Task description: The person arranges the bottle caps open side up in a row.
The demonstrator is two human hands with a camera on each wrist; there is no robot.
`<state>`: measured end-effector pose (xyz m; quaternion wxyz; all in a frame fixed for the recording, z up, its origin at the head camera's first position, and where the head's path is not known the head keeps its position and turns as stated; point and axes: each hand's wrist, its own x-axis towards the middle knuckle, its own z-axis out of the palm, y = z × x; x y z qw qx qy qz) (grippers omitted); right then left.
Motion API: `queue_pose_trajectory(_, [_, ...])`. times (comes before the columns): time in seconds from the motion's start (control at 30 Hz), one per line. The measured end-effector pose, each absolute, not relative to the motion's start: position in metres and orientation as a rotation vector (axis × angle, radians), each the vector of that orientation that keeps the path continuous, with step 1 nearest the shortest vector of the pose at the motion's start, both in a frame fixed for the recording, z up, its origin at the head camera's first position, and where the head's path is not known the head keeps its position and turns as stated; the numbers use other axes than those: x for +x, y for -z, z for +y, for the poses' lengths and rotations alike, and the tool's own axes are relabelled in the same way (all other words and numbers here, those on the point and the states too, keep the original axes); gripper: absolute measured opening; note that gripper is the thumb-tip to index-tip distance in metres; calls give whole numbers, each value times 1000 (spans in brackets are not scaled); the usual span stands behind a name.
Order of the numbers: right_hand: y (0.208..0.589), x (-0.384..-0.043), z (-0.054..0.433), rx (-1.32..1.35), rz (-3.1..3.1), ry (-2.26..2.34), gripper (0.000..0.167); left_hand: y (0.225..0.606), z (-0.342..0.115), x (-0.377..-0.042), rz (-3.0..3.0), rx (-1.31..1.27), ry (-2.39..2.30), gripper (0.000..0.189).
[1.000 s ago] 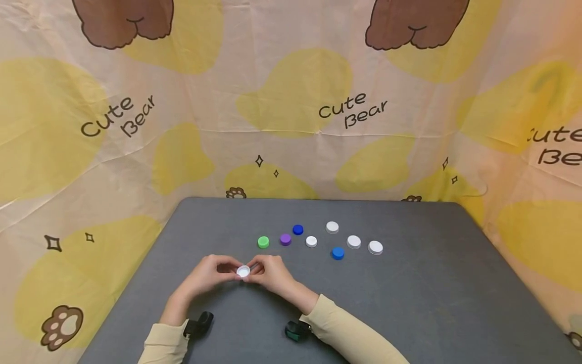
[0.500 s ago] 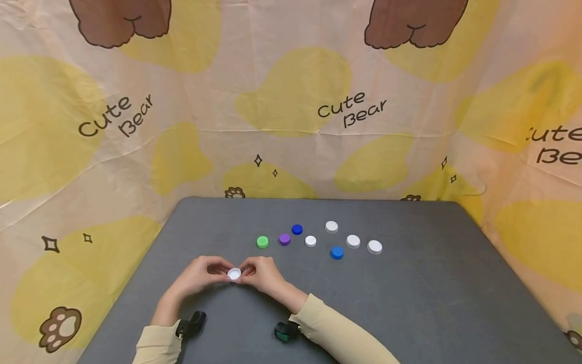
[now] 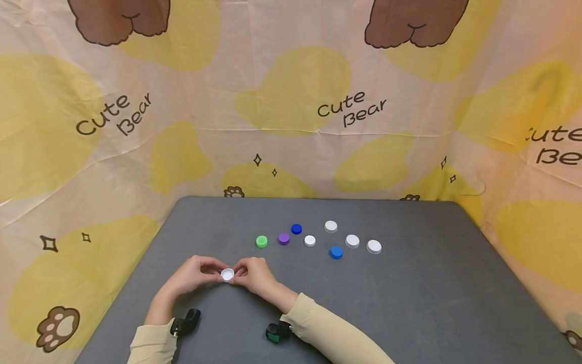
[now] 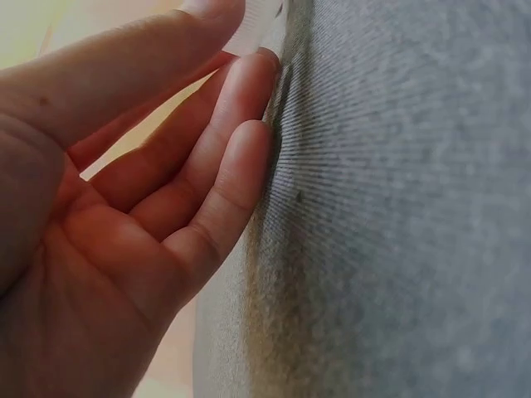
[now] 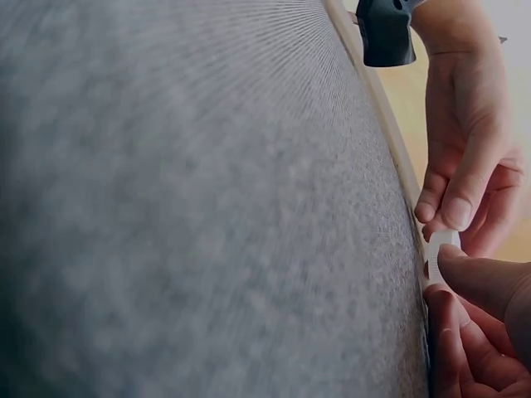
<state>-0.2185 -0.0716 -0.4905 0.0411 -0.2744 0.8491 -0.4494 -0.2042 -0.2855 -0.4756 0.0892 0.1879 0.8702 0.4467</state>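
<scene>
A white bottle cap (image 3: 227, 274) sits between both hands just above the grey table (image 3: 432, 303). My left hand (image 3: 200, 273) pinches its left side with thumb and fingers, and my right hand (image 3: 250, 275) pinches its right side. In the left wrist view the cap's rim (image 4: 253, 29) shows at the top under my thumb. In the right wrist view the cap (image 5: 437, 249) is seen edge-on between the fingertips of both hands.
Farther back on the table lie loose caps: green (image 3: 261, 241), purple (image 3: 284, 238), dark blue (image 3: 296, 229), blue (image 3: 336, 252) and several white ones (image 3: 352, 241). A bear-print cloth (image 3: 291, 101) hangs behind and beside the table.
Both hands, holding the white cap between them, have slid a little to the left and toward me. The loose caps have stayed put.
</scene>
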Motion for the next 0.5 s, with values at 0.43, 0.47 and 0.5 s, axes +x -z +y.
queue_pose_trajectory(0.43, [486, -215, -81, -890, 2649, 1292, 20, 472, -295, -199, 2578, 578, -1355, 30])
queue_pose_trajectory(0.47, [486, -215, -82, -893, 2653, 1279, 20, 472, -296, -199, 2583, 580, -1353, 30])
queue_pose_trajectory(0.5, [487, -214, -82, -899, 2656, 1271, 21, 472, -296, -198, 2589, 580, -1353, 30])
